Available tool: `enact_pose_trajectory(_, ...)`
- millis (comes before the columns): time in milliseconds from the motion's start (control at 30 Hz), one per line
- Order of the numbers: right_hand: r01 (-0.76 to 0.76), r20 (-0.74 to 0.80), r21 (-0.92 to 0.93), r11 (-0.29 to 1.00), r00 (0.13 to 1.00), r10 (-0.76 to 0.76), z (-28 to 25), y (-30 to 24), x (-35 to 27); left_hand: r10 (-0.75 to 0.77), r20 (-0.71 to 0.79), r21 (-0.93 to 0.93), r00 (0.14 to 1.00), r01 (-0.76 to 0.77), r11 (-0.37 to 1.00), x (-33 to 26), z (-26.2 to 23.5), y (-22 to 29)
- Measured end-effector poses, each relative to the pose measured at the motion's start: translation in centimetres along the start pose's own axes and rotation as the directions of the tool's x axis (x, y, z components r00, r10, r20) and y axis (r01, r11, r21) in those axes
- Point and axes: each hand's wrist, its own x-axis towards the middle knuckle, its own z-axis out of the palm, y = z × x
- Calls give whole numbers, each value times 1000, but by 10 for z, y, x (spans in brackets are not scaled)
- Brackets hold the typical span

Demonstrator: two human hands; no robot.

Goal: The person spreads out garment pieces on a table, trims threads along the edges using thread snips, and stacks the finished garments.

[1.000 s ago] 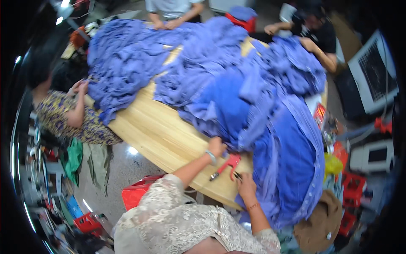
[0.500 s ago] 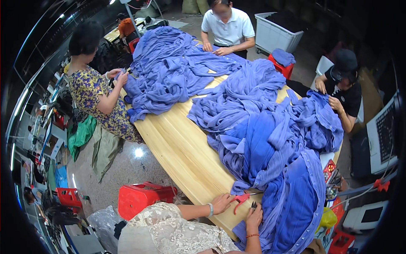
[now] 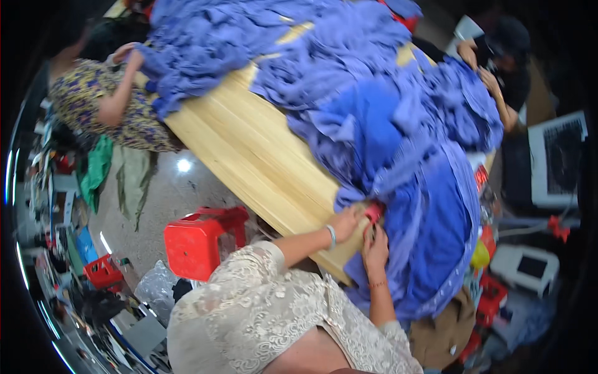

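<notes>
My left hand [image 3: 346, 220] reaches over the table edge, its smeared fingertips beside a red-handled hand tool [image 3: 374, 212]; whether they grip it I cannot tell. Just to the right, my right hand [image 3: 375, 250] is closed, with dark thread snips [image 3: 372, 233] blurred between its fingers. Blue-violet ribbed garments [image 3: 430, 218] lie heaped against both hands and hang over the near edge. A row of small pale buttons or snaps runs along the garment's right border. The red tool's far end is hidden by cloth.
The pale wooden table [image 3: 249, 156] slants away to the far left under more heaped cloth [image 3: 205, 50]. A red stool [image 3: 196, 243] stands on the floor to the left. Two co-workers handle cloth, one in a flowered dress [image 3: 115, 103], one in black [image 3: 514, 87].
My view has tilted down, and the scene sits higher. My left hand has moved right to the red tool. My right hand has come up closer to it. Both are motion-blurred.
</notes>
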Motion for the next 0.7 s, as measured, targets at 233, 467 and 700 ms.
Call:
enact_pose_trajectory(233,-26,-32,-174,984,999,21,0,3,-25,22,105,29,994,-26,999,43,6,45)
enact_pose_trajectory(467,-81,-11,-288,954,997,81,5,5,-53,66,4,94,998,-66,993,32,-16,18)
enact_pose_trajectory(700,-179,-13,-202,963,984,180,4,-5,-37,9,-23,-28,1000,-10,1000,33,-14,7)
